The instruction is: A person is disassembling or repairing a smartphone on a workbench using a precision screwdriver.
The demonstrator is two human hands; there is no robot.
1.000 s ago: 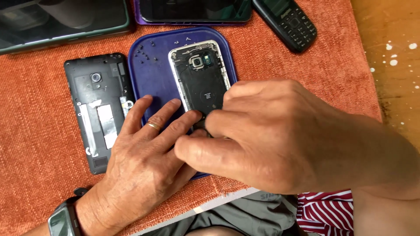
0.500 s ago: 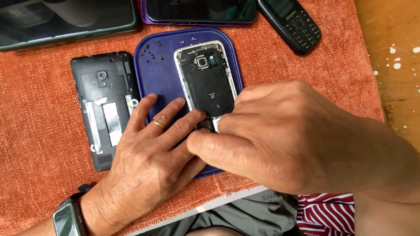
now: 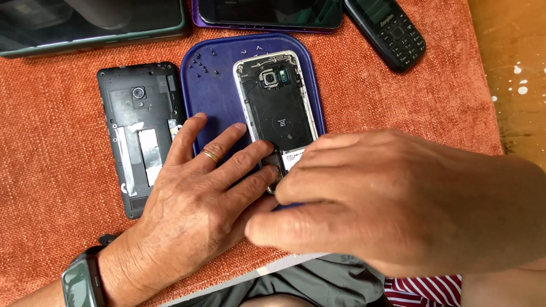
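A smartphone with its back cover off (image 3: 278, 108) lies on a dark blue tray (image 3: 213, 96), camera end away from me. My left hand (image 3: 199, 210), with a ring and a wrist watch (image 3: 82, 278), rests flat on the tray with spread fingers. Its forefinger touches the phone's lower left corner. My right hand (image 3: 398, 199) covers the phone's lower end with curled fingers, the fingertips meeting at the bottom edge. Whether they pinch anything is hidden. Several tiny screws (image 3: 202, 63) lie at the tray's top left.
A second black phone without its back (image 3: 139, 131) lies left of the tray on the orange cloth (image 3: 51, 148). At the far edge are a dark green tablet (image 3: 85, 23), a purple-cased phone (image 3: 267, 11) and a black keypad phone (image 3: 392, 31). Paint-flecked wood (image 3: 517, 68) shows at right.
The view has shifted slightly, so everything sits a little lower and to the right. Both hands stay at the phone's lower end with hardly any movement.
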